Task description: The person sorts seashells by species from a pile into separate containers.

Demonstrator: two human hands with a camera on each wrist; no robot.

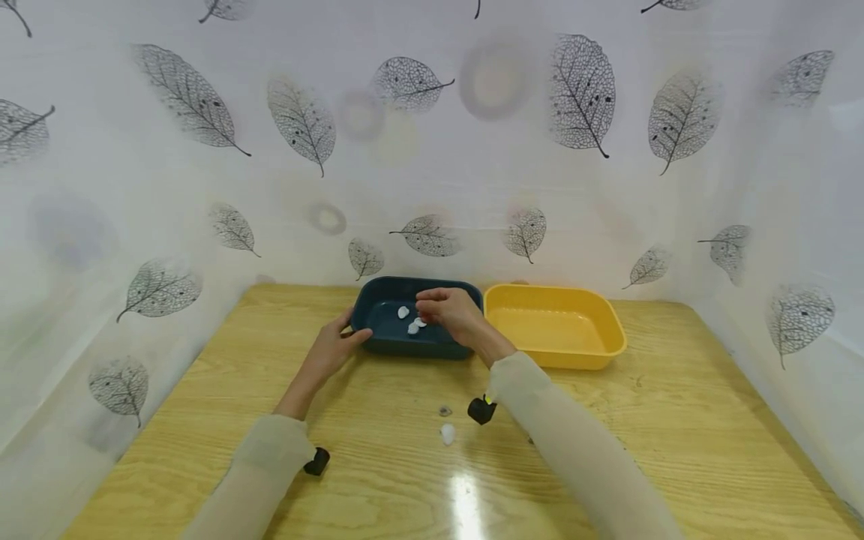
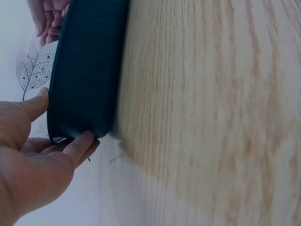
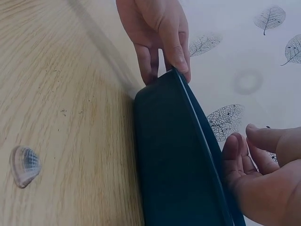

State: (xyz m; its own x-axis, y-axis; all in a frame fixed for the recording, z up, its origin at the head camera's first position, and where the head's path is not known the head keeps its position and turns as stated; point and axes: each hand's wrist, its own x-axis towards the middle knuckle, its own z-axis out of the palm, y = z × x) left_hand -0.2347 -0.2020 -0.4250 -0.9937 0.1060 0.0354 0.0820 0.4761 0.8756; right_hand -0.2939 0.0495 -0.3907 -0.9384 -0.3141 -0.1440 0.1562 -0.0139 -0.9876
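Observation:
A dark teal plastic tray [image 1: 405, 346] stands at the back of the table with several white seashells [image 1: 403, 312] inside. My left hand [image 1: 331, 349] grips the tray's left end; in the left wrist view its thumb lies at the rim and its fingers [image 2: 80, 148] on the end wall. Over the tray's right half hovers my right hand [image 1: 454, 313], fingers slightly bent. In the right wrist view that hand [image 3: 268, 169] shows a gap between thumb and fingertips, with nothing visible there. A ridged seashell [image 3: 26, 165] lies on the table before the tray.
To the right of the teal tray, close against it, is a yellow tray [image 1: 555, 358]. A white shell [image 1: 448, 433] and a small grey shell [image 1: 445, 410] lie on the wooden table [image 1: 378, 465]. Behind hangs a leaf-patterned white curtain [image 1: 432, 172].

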